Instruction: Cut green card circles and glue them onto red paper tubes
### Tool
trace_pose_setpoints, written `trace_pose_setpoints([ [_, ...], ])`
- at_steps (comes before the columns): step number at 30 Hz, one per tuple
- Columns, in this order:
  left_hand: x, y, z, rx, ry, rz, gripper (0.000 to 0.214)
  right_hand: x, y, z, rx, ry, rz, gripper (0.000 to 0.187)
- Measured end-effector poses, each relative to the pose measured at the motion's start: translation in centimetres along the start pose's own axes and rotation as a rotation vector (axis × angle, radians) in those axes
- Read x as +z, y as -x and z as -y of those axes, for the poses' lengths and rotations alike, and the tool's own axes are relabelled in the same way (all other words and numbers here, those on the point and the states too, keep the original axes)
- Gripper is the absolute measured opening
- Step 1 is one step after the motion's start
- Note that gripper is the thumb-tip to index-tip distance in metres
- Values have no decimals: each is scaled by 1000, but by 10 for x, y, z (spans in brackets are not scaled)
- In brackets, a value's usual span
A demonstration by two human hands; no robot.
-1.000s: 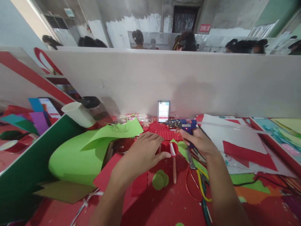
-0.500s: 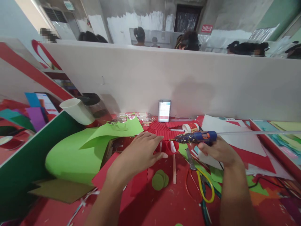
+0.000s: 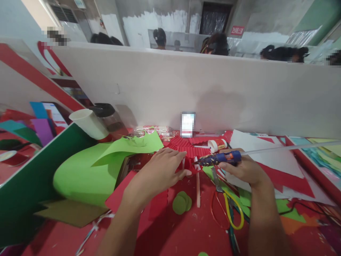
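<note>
Red tabletop (image 3: 170,234) extends up to a white partition (image 3: 149,85), with a lit phone (image 3: 188,124) standing against its base. My right hand (image 3: 243,169) is closed around the handle of a blue hot glue gun (image 3: 221,158); a clear glue stick (image 3: 287,147) projects from its rear. Its nozzle points left, at the white strip (image 3: 197,164) on a curled red paper piece (image 3: 188,165), located between my hands, near the center of the work area. My left hand (image 3: 163,165) is at the left side of this piece, thumb and index finger spread apart; I cannot tell whether the hidden fingers pinch it. Pleated red paper (image 3: 189,147) lies directly behind. Toward me are a thin stick (image 3: 198,190) and overlapping green paper discs (image 3: 179,203). Yellow-and-red-handled scissors (image 3: 233,209) lie to the right, blades pointing away from me. Left of my left hand, a curved light-green sheet (image 3: 82,174) sits below a tilted white cup (image 3: 90,124).
</note>
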State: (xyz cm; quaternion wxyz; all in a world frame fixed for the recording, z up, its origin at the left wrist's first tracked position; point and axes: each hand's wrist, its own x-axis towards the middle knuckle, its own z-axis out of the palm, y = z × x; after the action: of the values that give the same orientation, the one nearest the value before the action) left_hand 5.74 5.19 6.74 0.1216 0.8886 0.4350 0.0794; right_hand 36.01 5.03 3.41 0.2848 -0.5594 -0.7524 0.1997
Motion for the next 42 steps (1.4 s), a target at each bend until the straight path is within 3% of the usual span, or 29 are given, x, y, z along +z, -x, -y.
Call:
trace_pose_setpoints([
  [5,0,0,0,3,-11,-5,33,1,-1,2,4,42,-11,35],
  [16,-1,-1,-1,4,-1,-16,38,-2,-5,10,-144,68,-1,26],
  [42,0,1,-1,-21,-1,-7,39,-3,-11,15,-108,122,-1,29],
])
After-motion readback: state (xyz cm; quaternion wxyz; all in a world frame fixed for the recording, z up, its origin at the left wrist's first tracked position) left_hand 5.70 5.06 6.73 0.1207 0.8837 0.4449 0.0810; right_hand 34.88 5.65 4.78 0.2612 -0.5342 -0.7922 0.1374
